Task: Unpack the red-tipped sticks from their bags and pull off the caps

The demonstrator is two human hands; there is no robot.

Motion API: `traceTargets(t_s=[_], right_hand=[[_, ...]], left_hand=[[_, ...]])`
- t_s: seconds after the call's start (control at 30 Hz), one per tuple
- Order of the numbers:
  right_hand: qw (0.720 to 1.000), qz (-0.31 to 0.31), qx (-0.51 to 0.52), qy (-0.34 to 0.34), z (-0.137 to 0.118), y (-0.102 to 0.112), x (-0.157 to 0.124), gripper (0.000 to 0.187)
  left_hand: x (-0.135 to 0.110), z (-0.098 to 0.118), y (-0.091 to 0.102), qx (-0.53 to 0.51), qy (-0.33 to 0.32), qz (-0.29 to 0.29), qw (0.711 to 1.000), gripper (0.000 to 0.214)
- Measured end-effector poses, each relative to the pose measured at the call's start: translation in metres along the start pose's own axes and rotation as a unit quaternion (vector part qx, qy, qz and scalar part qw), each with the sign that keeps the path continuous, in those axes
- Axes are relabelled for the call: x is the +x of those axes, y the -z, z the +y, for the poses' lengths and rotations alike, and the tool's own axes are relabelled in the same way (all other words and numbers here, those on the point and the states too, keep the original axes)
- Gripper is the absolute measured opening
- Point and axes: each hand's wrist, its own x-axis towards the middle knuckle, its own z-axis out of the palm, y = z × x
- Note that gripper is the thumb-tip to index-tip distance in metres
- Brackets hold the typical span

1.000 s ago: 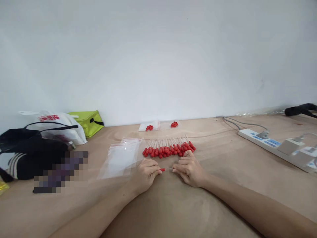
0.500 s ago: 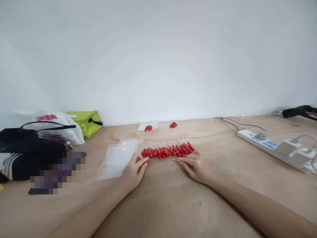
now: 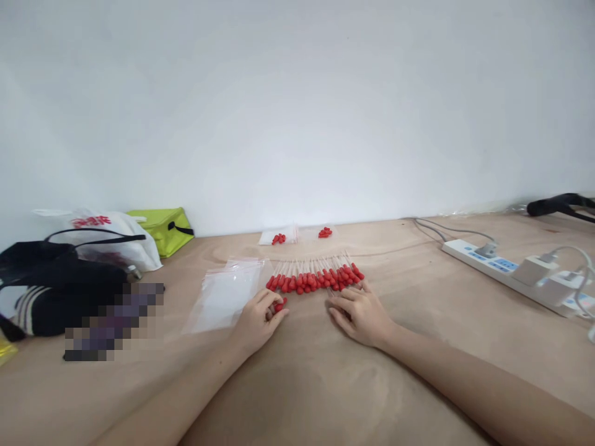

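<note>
The left hand [image 3: 259,317] curls its fingers around a small red bulb [image 3: 280,305], just in front of the row of red-ended tubes [image 3: 316,282] on the surface [image 3: 297,371]. Whether the right fingers, near the row's right end, grasp a tube (it is transparent), I cannot tell. Handling bulbs singly seems the present step; the next move calls for a light pinch. Behind lie 2 bags [image 3: 290,236].
</note>
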Motion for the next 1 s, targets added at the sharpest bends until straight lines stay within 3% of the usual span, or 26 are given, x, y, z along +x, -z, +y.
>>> traceTargets(t_s=[0.23,0.33,0.43,0.57,0.73,0.83,1.0], right_hand=[[0.997,-0.058,0.042,-0.007,-0.002,0.005,0.001,0.033],[0.998,-0.031,0.056,-0.021,-0.001,0.003,0.000,0.034],[0.995,0.039,0.063,-0.062,0.002,0.001,0.000,0.029],[0.981,0.110,0.094,-0.126,0.012,-0.002,0.000,0.029],[0.965,0.131,0.124,-0.192,0.022,-0.004,0.001,0.030],[0.963,0.124,0.126,-0.203,0.021,-0.002,0.002,0.030],[0.968,0.120,0.123,-0.183,0.018,-0.001,0.002,0.028]], left_hand=[[-0.002,0.002,0.002,-0.013,-0.006,-0.028,0.999,0.011],[0.000,0.002,0.003,0.030,-0.033,0.024,0.999,0.015],[0.010,0.003,0.004,0.088,-0.034,0.068,0.993,0.015],[0.032,0.011,0.000,0.142,-0.006,0.039,0.989,0.015],[0.056,0.018,-0.019,0.176,-0.004,0.006,0.984,0.023],[0.062,0.017,-0.030,0.179,-0.035,0.012,0.983,0.018],[0.060,0.016,-0.030,0.113,-0.108,0.105,0.982,0.016]])
